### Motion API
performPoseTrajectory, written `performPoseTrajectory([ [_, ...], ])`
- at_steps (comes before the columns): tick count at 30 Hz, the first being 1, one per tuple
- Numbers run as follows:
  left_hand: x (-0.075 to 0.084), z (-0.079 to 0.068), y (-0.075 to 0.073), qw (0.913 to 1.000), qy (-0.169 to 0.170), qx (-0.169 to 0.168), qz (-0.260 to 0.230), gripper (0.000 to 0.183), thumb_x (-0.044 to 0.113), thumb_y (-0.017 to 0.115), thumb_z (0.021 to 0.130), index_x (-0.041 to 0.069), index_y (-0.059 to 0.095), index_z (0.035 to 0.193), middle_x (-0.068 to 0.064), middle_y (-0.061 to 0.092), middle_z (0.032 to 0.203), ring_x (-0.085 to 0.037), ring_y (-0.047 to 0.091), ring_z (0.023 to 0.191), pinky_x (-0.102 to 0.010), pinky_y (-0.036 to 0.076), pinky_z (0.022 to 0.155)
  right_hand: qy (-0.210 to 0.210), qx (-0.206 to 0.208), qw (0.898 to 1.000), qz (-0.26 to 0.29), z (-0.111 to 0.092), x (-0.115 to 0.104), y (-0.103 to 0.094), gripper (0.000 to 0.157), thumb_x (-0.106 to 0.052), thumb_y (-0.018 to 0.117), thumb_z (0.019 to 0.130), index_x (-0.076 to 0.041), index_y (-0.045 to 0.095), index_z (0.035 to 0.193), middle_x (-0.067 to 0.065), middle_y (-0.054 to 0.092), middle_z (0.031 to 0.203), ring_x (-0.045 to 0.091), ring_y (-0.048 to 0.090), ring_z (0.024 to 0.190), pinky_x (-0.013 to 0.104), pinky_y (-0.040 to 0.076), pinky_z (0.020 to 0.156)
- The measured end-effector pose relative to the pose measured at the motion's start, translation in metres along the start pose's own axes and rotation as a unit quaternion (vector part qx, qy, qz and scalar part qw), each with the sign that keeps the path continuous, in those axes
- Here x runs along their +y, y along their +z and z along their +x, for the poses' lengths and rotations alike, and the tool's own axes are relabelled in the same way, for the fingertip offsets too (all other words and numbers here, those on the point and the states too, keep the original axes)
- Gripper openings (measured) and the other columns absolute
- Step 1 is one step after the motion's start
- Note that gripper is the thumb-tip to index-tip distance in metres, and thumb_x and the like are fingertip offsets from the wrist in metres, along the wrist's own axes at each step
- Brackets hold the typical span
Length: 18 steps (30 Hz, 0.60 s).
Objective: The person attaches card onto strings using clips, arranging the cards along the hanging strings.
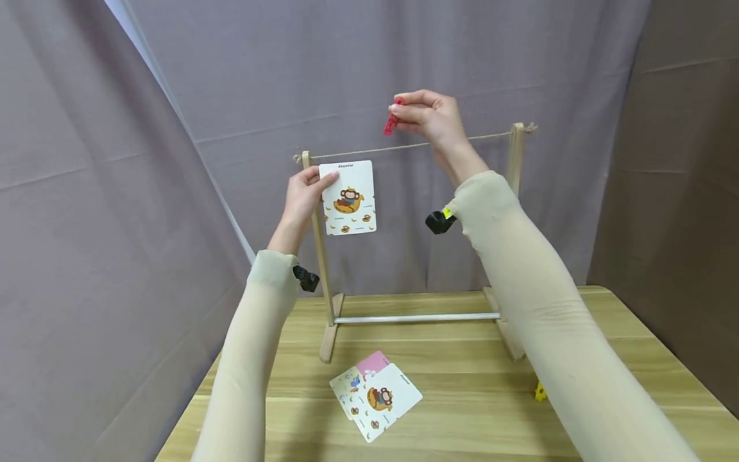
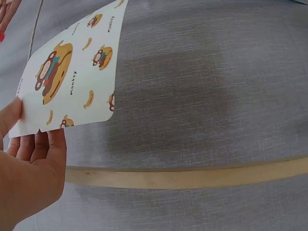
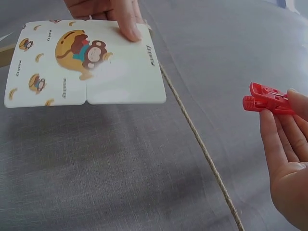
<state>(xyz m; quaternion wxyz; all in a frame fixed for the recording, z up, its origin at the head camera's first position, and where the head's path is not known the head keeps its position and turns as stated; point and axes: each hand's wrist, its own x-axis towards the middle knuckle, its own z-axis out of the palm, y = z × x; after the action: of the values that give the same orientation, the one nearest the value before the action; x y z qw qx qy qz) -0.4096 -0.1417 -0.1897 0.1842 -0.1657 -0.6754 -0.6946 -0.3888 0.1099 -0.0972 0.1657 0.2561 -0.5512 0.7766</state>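
Note:
In the head view my left hand (image 1: 303, 197) pinches a white card (image 1: 358, 183) by its upper left edge, thumb on the front. The card is printed with a monkey on a banana and hangs upright near the left end of a twine line (image 1: 398, 148). My right hand (image 1: 437, 123) is raised above the line and pinches a red clothespin (image 1: 391, 122) between thumb and fingers. In the right wrist view the clothespin (image 3: 267, 99) points toward the card (image 3: 120, 72), apart from both card and twine (image 3: 202, 147).
The twine runs between two wooden posts (image 1: 321, 256) joined low down by a pale crossbar (image 1: 416, 318). Several printed cards (image 1: 398, 393) overlap on the wooden table (image 1: 462, 410). A small yellow object (image 1: 539, 391) lies beside my right forearm. Grey curtains (image 1: 242, 77) stand behind.

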Motion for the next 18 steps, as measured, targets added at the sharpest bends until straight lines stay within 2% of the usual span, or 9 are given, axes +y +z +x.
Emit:
performPoseTrajectory([
  [5,-0.001,0.001,0.002,0.9998,-0.012,-0.008,0.012,0.02,0.013,0.073,0.093,-0.002,0.068,0.106,-0.004,0.073,0.085,-0.012,0.067,0.07,-0.022,0.054,0.065,0.014,0.005,1.0,-0.022,0.005,0.006,0.012,0.019,0.006,0.077,0.084,0.003,0.073,0.102,0.008,0.074,0.087,0.017,0.07,0.078,0.027,0.059,0.077],
  [12,-0.002,0.002,0.005,0.9997,-0.017,0.003,0.016,0.02,0.013,0.074,0.093,-0.001,0.069,0.106,-0.004,0.072,0.085,-0.011,0.067,0.069,-0.022,0.054,0.064,0.035,0.005,0.998,-0.046,0.012,0.012,0.022,0.031,0.006,0.075,0.086,0.009,0.067,0.116,0.007,0.073,0.089,0.017,0.07,0.084,0.03,0.057,0.086],
  [18,-0.004,0.0,0.002,0.9996,-0.021,0.017,0.011,0.018,0.013,0.074,0.093,-0.001,0.069,0.104,-0.001,0.072,0.08,-0.01,0.065,0.066,-0.021,0.052,0.061,0.05,0.016,0.997,-0.058,0.011,0.021,0.026,0.034,0.005,0.074,0.088,0.009,0.065,0.12,0.006,0.073,0.091,0.016,0.07,0.088,0.033,0.055,0.092],
])
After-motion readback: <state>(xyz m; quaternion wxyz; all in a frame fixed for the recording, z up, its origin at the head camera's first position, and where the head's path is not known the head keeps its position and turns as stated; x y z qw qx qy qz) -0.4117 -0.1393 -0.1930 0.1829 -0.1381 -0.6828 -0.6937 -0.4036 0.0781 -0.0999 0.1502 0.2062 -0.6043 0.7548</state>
